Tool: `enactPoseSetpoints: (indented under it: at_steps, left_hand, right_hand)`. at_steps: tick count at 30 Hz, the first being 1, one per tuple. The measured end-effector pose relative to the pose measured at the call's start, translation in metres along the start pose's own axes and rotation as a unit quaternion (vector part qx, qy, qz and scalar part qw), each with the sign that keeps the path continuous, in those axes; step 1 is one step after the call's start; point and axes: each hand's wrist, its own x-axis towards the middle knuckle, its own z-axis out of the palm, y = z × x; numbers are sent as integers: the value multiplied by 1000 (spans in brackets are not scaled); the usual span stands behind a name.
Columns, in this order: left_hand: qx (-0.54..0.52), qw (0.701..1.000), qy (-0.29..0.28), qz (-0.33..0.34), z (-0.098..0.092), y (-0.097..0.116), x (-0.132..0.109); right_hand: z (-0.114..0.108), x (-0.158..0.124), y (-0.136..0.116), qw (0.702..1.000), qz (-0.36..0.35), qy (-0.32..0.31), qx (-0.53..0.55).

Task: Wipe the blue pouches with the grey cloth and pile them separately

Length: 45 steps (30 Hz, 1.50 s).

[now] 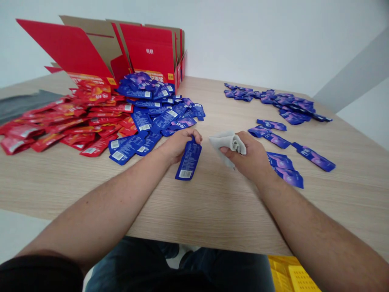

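Observation:
My left hand (pixel 179 144) is closed on the top end of a blue sachet (pixel 189 160), which lies label side up on the wooden table (pixel 212 202). My right hand (pixel 251 156) is wrapped round a crumpled white cloth (pixel 226 142), just right of the sachet. Close behind my left hand lies a heap of blue sachets (pixel 154 109). Blue sachets laid face up (pixel 282 162) sit beside my right hand.
A heap of red sachets (pixel 69 121) covers the table's left side. Red cardboard boxes (pixel 127 52) stand open at the back left. More blue sachets (pixel 279 101) lie at the back right. A grey sheet (pixel 21 103) is at far left, a yellow crate (pixel 294 275) below the table edge.

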Motion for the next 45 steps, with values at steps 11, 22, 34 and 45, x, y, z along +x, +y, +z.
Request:
enactPoseSetpoints:
  at_steps: [11, 22, 34, 45]
  left_hand:
    - [-49, 998, 11, -34, 26, -15, -3]
    - [-45, 997, -12, -64, 28, -12, -7]
    - [-67, 997, 14, -24, 20, -14, -1]
    - [-12, 999, -14, -32, 27, -14, -8]
  right_hand:
    - [24, -12, -25, 963, -161, -203, 74]
    - [13, -1, 0, 995, -85, -43, -11]
    - [14, -7, -12, 935, -161, -305, 85]
    - [13, -7, -10, 956, -153, -238, 79]
